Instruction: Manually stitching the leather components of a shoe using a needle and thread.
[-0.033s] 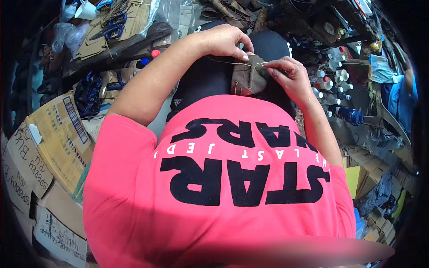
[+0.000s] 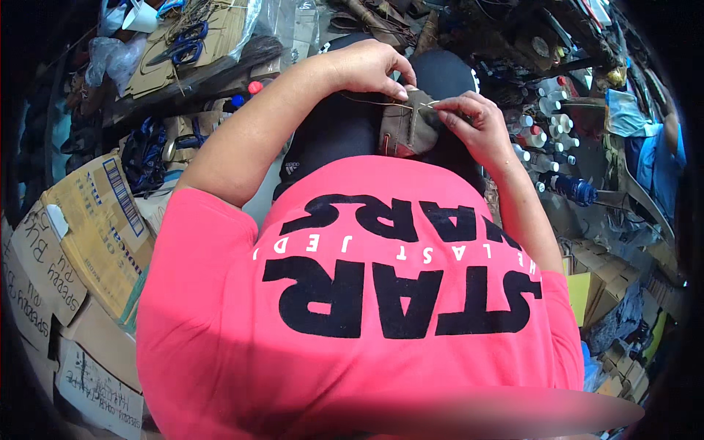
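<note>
A taupe leather shoe upper [image 2: 400,136] rests between my knees, with a seam down its middle and a small reddish patch low on its left. My left hand [image 2: 372,70] bends over its far edge, thumb and forefinger closed on the leather there. On the right, my right hand [image 2: 478,123] pinches a pale thread [image 2: 427,105] close to the seam; whether a needle is on it is too small to tell. Another length of thread [image 2: 370,101] trails left from the upper, passing below my left hand.
Blue-handled scissors [image 2: 187,48] lie on cardboard at the far left. Several small capped bottles [image 2: 543,136] stand to my right, beside a dark blue bottle [image 2: 576,189]. Cardboard boxes [image 2: 99,220] are stacked on the left. Leather scraps [image 2: 374,22] lie beyond my knees.
</note>
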